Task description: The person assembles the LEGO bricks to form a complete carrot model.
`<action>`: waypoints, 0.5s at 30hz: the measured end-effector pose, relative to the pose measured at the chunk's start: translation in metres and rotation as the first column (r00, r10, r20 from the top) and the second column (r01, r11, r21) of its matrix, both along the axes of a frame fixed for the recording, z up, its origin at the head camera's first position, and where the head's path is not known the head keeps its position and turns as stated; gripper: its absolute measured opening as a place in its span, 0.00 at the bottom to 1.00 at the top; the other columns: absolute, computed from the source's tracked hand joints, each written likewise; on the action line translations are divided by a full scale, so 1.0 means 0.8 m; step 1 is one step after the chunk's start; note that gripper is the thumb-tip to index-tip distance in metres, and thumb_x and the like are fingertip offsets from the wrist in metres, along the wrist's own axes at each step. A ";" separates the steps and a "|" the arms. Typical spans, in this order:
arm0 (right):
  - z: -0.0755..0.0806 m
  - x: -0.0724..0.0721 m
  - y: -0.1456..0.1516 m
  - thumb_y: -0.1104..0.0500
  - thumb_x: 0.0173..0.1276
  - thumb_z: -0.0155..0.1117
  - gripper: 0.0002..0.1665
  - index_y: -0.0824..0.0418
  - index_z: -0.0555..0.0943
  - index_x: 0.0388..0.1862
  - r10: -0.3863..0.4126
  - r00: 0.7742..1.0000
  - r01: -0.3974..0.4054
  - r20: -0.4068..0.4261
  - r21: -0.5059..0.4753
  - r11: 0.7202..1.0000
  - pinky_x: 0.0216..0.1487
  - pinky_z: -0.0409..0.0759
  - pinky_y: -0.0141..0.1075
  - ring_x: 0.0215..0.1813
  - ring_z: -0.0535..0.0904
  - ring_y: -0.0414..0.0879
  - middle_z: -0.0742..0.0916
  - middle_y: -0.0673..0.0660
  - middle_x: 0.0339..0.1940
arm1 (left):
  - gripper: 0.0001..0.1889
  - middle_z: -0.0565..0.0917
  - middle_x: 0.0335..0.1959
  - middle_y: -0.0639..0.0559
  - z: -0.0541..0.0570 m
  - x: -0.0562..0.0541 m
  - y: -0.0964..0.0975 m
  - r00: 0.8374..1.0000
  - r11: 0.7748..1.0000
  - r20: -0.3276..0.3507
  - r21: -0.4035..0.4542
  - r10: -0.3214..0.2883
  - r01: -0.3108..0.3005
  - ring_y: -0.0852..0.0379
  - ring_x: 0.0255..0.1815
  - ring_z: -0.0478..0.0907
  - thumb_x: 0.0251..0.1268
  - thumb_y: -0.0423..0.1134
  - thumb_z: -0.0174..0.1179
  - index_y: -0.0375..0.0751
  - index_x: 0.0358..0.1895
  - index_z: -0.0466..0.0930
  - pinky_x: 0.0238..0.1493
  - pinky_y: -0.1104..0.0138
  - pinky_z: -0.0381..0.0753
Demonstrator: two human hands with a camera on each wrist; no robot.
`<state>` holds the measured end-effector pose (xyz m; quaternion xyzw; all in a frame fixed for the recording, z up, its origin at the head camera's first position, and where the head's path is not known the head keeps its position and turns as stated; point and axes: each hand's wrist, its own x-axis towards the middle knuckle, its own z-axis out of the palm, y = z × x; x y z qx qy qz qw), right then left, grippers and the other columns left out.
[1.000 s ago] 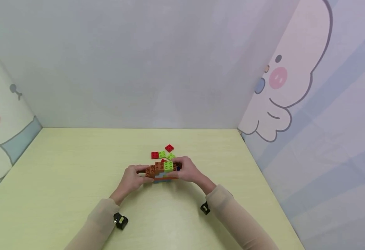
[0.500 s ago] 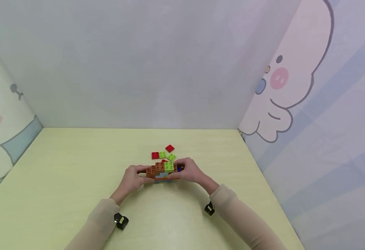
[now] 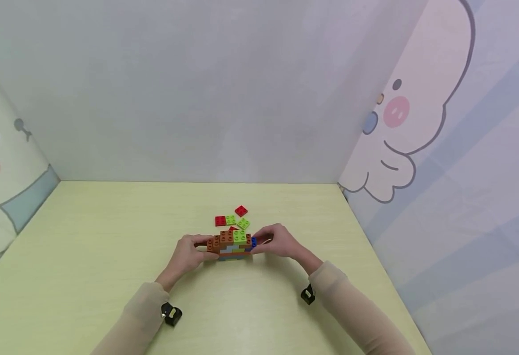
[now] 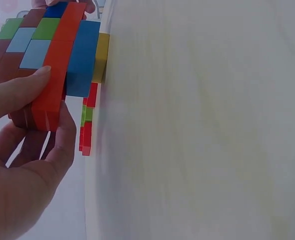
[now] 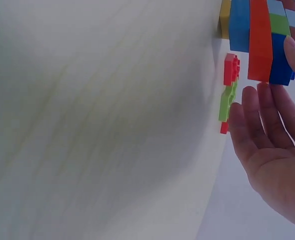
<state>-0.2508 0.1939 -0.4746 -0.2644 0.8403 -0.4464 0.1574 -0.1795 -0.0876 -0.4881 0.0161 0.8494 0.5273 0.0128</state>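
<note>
pale yellow worktop (image 3: 237, 305) lay beneath; my left hand (image 3: 190, 255) gripped the brick stack (image 3: 227, 238) by its left end, my half-open right hand (image 3: 281, 242) pinched its blue right end.

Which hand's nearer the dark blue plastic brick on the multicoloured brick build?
Right. The right hand is at the dark blue plastic brick, thumb over its side; the left hand grips the opposite end of the multicoloured brick build.

Multicolour toy-brick assembly (image 3: 230, 249): upright, base at tabletop (image 3: 237, 305).
Stepped brown-and-lime studded top; orange-red layer (image 4: 61, 57) overhangs blue layer (image 4: 82, 60) at both ends; yellow brick (image 4: 102, 57) beneath.
</note>
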 end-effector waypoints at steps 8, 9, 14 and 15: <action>0.016 -0.018 0.008 0.56 0.53 0.77 0.27 0.67 0.82 0.50 0.016 0.997 -0.013 0.077 -0.042 0.999 0.43 0.79 0.39 0.43 0.82 0.49 0.85 0.61 0.45 | 0.25 0.82 0.50 0.43 0.002 0.003 0.002 1.000 1.000 -0.009 0.015 0.006 -0.006 0.45 0.53 0.77 0.44 0.34 0.76 0.35 0.51 0.83 0.53 0.49 0.73; 0.013 -0.024 0.007 0.55 0.54 0.77 0.27 0.67 0.82 0.50 0.008 0.997 -0.004 0.082 -0.047 0.999 0.43 0.79 0.39 0.43 0.82 0.48 0.85 0.60 0.45 | 0.25 0.82 0.50 0.43 0.004 0.003 0.003 1.000 1.000 -0.010 0.013 0.009 -0.008 0.45 0.53 0.76 0.44 0.33 0.76 0.35 0.51 0.83 0.53 0.49 0.73; 0.013 -0.039 -0.001 0.53 0.60 0.72 0.23 0.67 0.83 0.49 -0.082 0.996 0.084 0.038 -0.045 0.995 0.42 0.79 0.39 0.40 0.81 0.45 0.86 0.55 0.41 | 0.25 0.82 0.51 0.43 0.006 0.003 0.005 1.000 1.000 -0.006 0.005 0.016 -0.016 0.45 0.54 0.76 0.43 0.32 0.76 0.35 0.50 0.83 0.53 0.49 0.73; 0.011 -0.043 -0.004 0.53 0.61 0.71 0.22 0.66 0.83 0.49 -0.101 0.995 0.102 0.022 -0.036 0.994 0.41 0.79 0.38 0.40 0.81 0.45 0.86 0.53 0.40 | 0.25 0.82 0.51 0.43 0.006 0.003 0.006 1.000 1.000 -0.004 0.006 0.018 -0.018 0.45 0.53 0.76 0.43 0.32 0.76 0.35 0.50 0.84 0.53 0.50 0.73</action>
